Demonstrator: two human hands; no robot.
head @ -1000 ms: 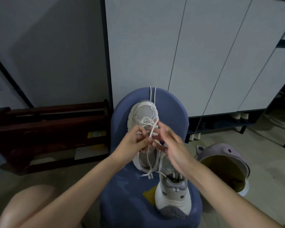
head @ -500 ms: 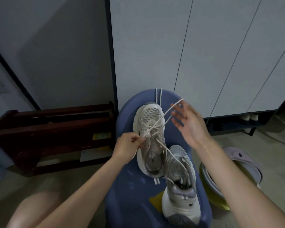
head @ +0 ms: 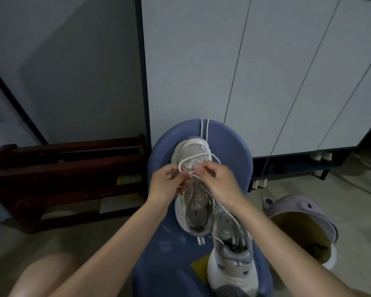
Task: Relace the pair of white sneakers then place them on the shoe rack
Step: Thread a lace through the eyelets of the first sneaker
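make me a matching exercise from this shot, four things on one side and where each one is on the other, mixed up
Things:
1. far sneaker
2. near sneaker
3. lilac bin
4. dark wooden rack

Places:
A. on the floor, right of the blue stool
B. against the wall, left of the stool
C. on the stool's near edge, heel toward the camera
D. under the left hand and right hand, which pinch its lace

Pairs: 1-D, 2-C, 3-A, 4-B
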